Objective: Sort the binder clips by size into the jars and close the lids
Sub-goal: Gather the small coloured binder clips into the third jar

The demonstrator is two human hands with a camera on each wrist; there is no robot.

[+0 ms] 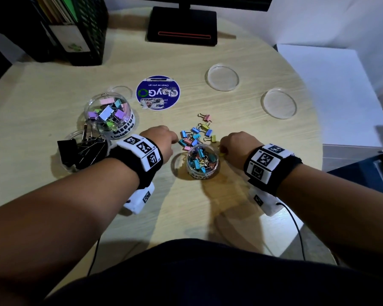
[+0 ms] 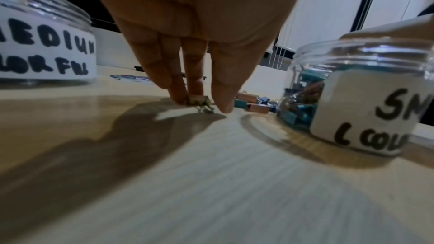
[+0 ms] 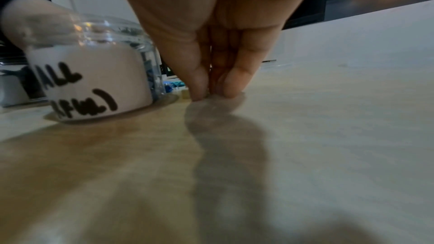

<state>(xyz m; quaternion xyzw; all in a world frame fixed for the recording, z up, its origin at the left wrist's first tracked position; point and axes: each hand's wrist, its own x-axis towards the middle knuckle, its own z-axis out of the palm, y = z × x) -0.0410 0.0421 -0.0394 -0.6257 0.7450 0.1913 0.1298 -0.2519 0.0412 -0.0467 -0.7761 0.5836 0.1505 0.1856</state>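
A small heap of pastel binder clips [image 1: 197,134] is left loose on the surface [image 1: 241,195], just beyond the open small jar [image 1: 202,161], which is already well filled. By my reckoning the sorting is mostly done: the medium jar [image 1: 111,117] holds its coloured clips and the jar of black clips [image 1: 82,153] is loaded, but no jar is closed. Two clear lids [image 1: 222,77] lie well apart at the far right.

The left hand [image 1: 164,140] has its grip narrowed on one clip [image 2: 199,102], pinched against the surface; only the left wrist view shows that. The right hand [image 1: 237,145] presses bunched fingertips [image 3: 199,90] down beside the small jar. A yellow clip [image 1: 222,153] peeks out there in the head view, but I cannot tell whether it is held.
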